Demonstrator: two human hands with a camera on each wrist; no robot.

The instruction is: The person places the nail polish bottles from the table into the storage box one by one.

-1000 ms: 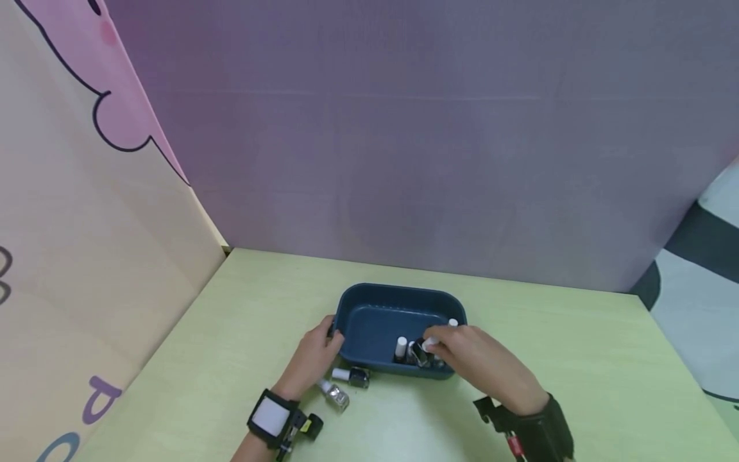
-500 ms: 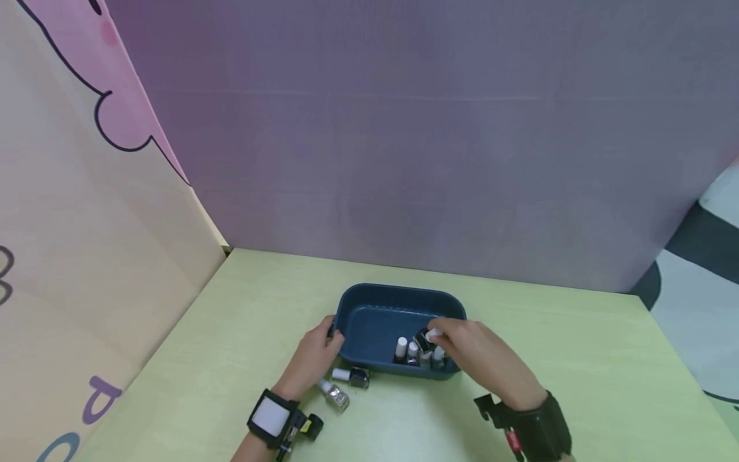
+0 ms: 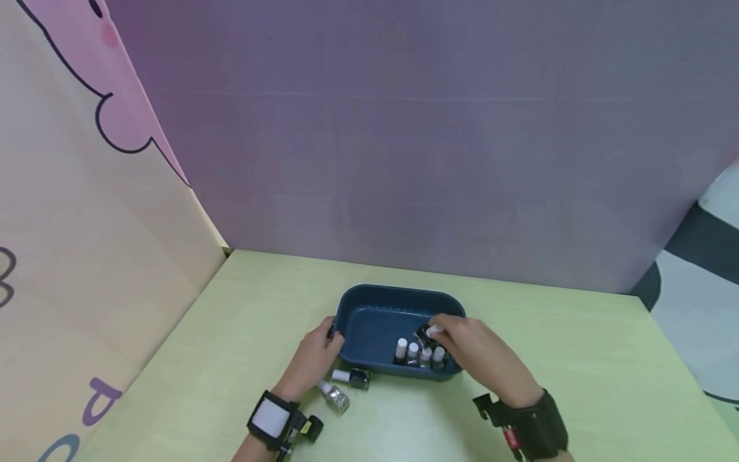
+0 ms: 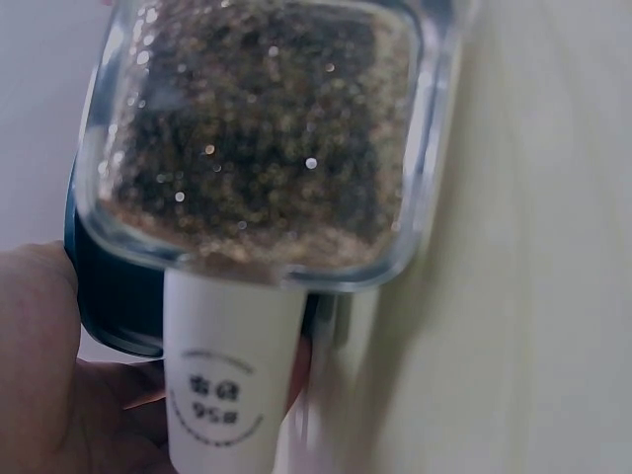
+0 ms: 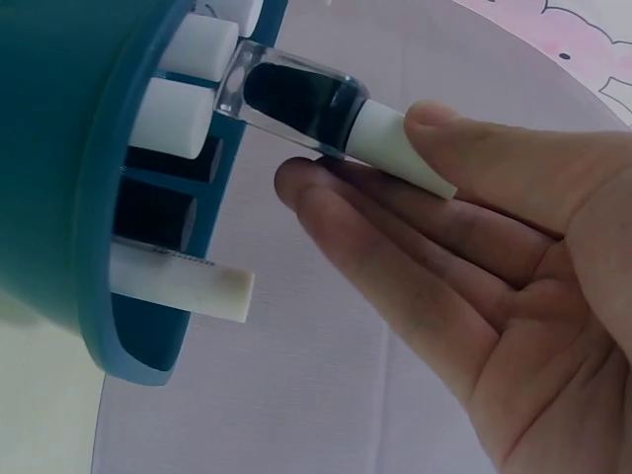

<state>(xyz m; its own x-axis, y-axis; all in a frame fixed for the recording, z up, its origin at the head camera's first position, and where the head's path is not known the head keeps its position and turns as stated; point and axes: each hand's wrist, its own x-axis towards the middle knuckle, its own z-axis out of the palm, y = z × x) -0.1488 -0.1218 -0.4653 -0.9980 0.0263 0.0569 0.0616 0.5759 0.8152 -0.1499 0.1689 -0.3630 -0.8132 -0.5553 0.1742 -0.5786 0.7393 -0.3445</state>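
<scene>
Desk (image 3: pixel 577 359), pale green, carries a dark blue tray (image 3: pixel 369 301) w/ rounded corners, set against purple backdrop. Left hand (image 3: pixel 312 359) rests at tray's left end, fingers curled on its rim. Right hand (image 3: pixel 473 350) reaches into tray's right side, thumb & fingers (image 5: pixel 346 197) pinching white cap of a dark nail-polish bottle (image 3: pixel 424 335), tilted, just above a row of four upright white-capped bottles (image 3: pixel 418 354) along near wall. Two more bottles lie on desk in front of tray, near left hand: a dark one (image 3: pixel 352 376) & a glittery one (image 3: pixel 335 394).
</scene>
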